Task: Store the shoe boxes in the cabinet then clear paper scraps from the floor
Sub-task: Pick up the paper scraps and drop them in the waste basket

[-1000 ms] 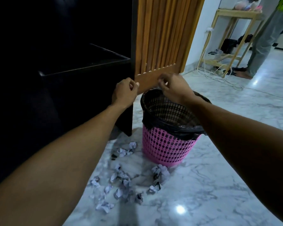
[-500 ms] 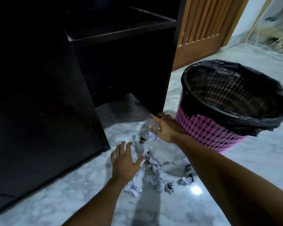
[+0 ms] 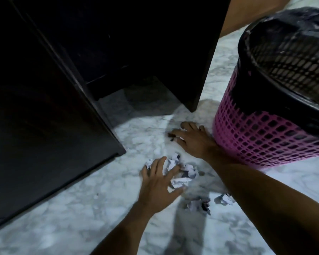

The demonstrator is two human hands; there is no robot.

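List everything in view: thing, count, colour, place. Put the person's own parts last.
cabinet: one, black-brown, left and top, standing on the floor with an open gap under it.
waste basket: one, pink lattice, right side, on the floor.
bin liner: one, black, folded over the basket's rim.
paper scraps: several crumpled bits, white with dark print, on the floor in front of the cabinet and basket; exact count blurred.
floor: white-grey marble, bottom and centre.
left hand: one, spread open over the scraps.
right hand: one, beside the basket's base, fingers down on a scrap; grip unclear.
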